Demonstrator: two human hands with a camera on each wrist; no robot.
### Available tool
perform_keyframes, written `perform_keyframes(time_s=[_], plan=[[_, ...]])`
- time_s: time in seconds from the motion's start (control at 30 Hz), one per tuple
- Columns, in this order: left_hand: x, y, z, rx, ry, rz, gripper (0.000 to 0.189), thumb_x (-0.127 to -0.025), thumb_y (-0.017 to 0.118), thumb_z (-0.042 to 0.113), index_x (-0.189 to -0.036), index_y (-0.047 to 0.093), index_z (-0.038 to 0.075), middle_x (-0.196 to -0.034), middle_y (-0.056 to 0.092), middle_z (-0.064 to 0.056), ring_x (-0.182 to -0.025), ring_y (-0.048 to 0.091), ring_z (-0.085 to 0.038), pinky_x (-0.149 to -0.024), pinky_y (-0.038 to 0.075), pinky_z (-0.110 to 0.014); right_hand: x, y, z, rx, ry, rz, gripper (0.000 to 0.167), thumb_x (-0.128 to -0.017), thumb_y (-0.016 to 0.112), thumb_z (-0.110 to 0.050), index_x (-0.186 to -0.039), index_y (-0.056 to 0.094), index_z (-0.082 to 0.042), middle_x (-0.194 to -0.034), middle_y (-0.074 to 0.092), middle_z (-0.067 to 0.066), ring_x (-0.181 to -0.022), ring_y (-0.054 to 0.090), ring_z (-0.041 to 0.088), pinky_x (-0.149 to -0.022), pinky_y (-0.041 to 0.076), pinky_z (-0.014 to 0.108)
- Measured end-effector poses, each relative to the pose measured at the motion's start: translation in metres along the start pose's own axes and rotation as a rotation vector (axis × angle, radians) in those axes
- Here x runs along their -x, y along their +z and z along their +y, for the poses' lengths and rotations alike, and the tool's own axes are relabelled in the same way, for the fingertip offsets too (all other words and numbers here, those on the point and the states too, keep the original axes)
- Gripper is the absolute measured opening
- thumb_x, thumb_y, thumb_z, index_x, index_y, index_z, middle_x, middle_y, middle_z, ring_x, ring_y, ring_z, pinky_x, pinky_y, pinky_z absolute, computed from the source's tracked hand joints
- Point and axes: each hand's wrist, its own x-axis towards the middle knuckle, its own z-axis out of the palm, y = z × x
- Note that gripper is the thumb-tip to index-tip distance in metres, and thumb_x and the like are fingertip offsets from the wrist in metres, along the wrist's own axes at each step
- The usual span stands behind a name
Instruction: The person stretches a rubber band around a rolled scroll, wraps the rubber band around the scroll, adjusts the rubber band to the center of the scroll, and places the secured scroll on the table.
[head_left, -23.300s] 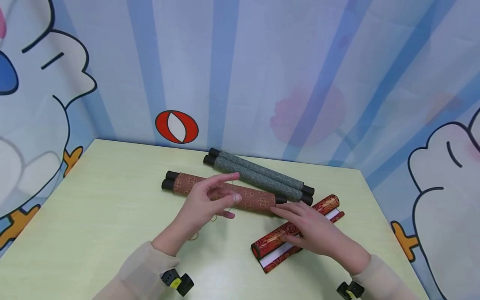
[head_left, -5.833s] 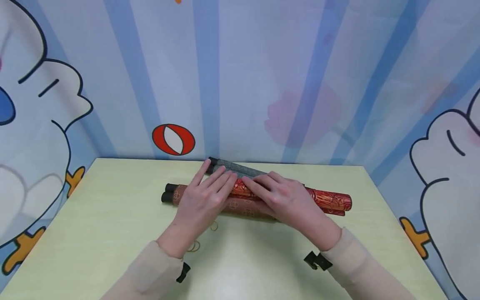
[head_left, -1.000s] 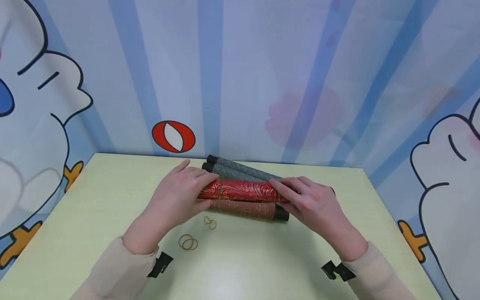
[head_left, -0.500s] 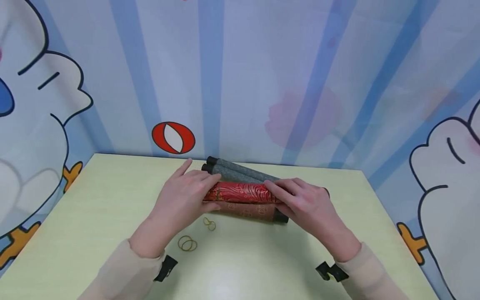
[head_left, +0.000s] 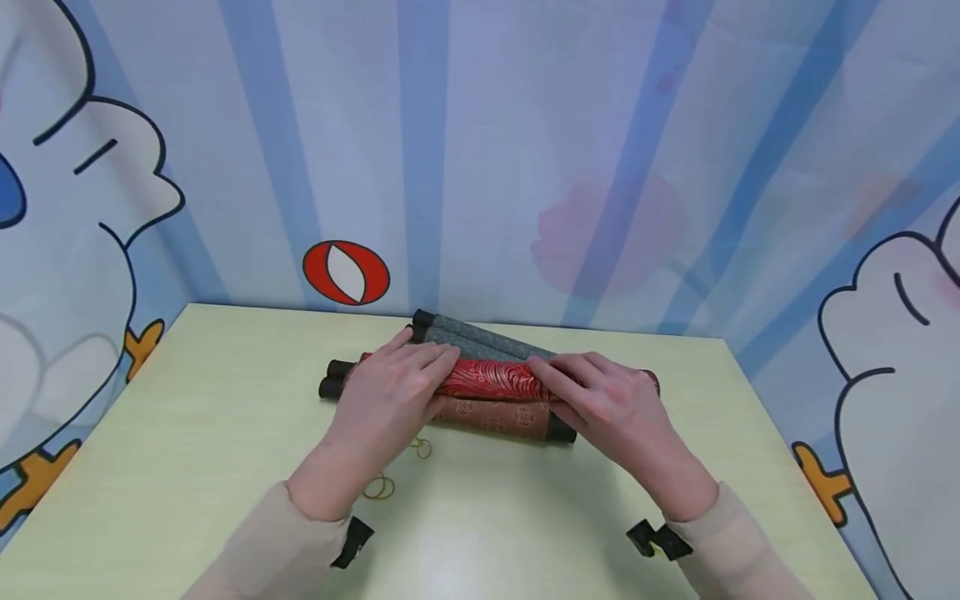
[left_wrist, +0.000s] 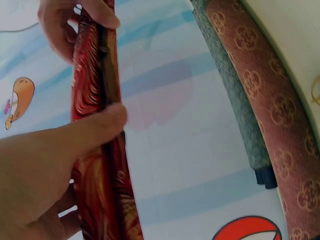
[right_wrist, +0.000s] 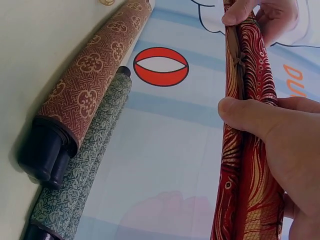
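Both hands hold a red-and-gold patterned scroll [head_left: 491, 379], rolled up and lifted above the table. My left hand [head_left: 390, 383] grips it left of centre, its thumb across the near side in the left wrist view and its fingers behind. Toward the other end my right hand [head_left: 611, 404] grips the same scroll [right_wrist: 232, 175], thumb in front. A thin band with a small knot [right_wrist: 239, 61] shows on the scroll between the hands in the right wrist view. Below it lies a brown flower-patterned scroll [head_left: 498, 418] with black ends, partly covered by the left hand.
A grey-green scroll [head_left: 480, 340] with black ends lies behind the brown one, near the back wall. Loose yellow rubber bands [head_left: 379, 487] rest on the table [head_left: 210, 467] near the left wrist. Printed cloth walls [head_left: 495, 167] stand at the back and sides.
The red scroll, lying partly unrolled on the table in the oldest frame, is now rolled and held up. Over the last second my left hand has slid right along it; the right hand has barely moved.
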Motion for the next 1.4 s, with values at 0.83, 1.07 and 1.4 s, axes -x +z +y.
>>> perform_keyframes(time_s=[0.83,1.07,1.4], plan=[[0.000,0.012,0.005,-0.027,-0.031,0.033,0.062,-0.074,0.101,0.021,-0.129,0.075,0.004,-0.123,0.078,-0.013,-0.114,0.075,-0.029,-0.111,0.054,-0.050,-0.001,0.006,-0.001,0.009,0.005,0.023,0.059,-0.082,0.093,-0.010,-0.137,0.071,-0.012,-0.114,0.076,0.009,-0.098,0.076,0.027,-0.073,0.066,0.044],[0.007,0.007,-0.003,-0.040,-0.070,0.016,0.069,-0.076,0.100,0.023,-0.135,0.071,0.002,-0.129,0.075,-0.015,-0.120,0.072,-0.031,-0.113,0.052,-0.050,0.004,0.006,0.003,-0.012,0.021,0.017,0.067,-0.078,0.096,-0.012,-0.139,0.070,-0.010,-0.115,0.075,0.010,-0.099,0.076,0.028,-0.074,0.066,0.044],[-0.001,0.011,0.001,0.035,-0.070,0.012,0.051,-0.074,0.101,0.018,-0.116,0.076,0.005,-0.113,0.078,-0.010,-0.108,0.075,-0.028,-0.114,0.051,-0.050,0.006,0.003,0.003,-0.002,-0.004,0.020,0.063,-0.081,0.093,-0.009,-0.139,0.070,-0.010,-0.113,0.076,0.011,-0.097,0.076,0.028,-0.073,0.066,0.043]])
